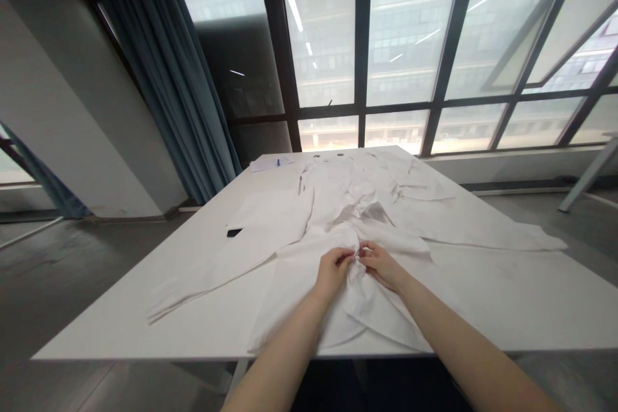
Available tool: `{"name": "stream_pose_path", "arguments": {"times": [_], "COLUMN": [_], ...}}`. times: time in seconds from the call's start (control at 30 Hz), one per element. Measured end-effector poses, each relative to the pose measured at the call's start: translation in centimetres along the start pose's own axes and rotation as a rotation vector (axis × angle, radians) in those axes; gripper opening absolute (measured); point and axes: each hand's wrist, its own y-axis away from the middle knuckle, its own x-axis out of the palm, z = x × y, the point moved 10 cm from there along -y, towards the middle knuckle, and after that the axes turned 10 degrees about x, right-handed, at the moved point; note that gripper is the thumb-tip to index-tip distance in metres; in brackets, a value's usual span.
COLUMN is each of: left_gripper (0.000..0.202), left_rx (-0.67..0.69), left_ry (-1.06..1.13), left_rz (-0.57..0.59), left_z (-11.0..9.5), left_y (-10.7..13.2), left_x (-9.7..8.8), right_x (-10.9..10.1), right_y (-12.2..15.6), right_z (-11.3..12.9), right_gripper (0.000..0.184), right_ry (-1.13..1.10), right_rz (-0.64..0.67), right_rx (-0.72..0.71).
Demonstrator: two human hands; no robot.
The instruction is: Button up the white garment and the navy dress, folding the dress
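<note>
A white long-sleeved shirt (333, 219) lies spread on a white table (506, 296), its sleeves stretched out to the left and right. My left hand (333, 268) and my right hand (379, 264) meet over the shirt's front opening near the table's near edge. Both hands have their fingers pinched together on the shirt's fabric. What lies exactly between the fingertips is too small to make out.
A small black object (234, 232) rests on the table left of the shirt. Paper with a blue pen (270, 163) sits at the far left corner. Two small dark items (328, 156) lie at the far edge. Large windows and a blue curtain (164, 64) stand behind.
</note>
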Motion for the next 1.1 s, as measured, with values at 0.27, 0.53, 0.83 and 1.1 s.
{"name": "stream_pose_path", "arguments": {"times": [0.27, 0.53, 0.83, 1.1], "left_gripper": [0.011, 0.01, 0.019, 0.032], "left_rx": [-0.036, 0.015, -0.207, -0.202], "left_ry": [0.068, 0.018, 0.263, 0.457], "left_rz": [-0.023, -0.012, -0.508, -0.756], "left_z": [0.4, -0.9, 2.0, -0.7], "left_y": [0.1, 0.0, -0.1, 1.8], "left_x": [0.1, -0.4, -8.3, -22.4], "right_x": [0.1, -0.4, -3.9, -8.9], "right_y": [0.1, 0.0, 1.0, 10.1], "right_z": [0.1, 0.2, 3.8, 15.9], "right_gripper": [0.024, 0.026, 0.022, 0.023], "right_ry": [-0.04, 0.02, 0.024, 0.138], "right_rz": [0.006, -0.01, -0.309, -0.545], "right_rx": [-0.023, -0.049, -0.168, -0.427]}}
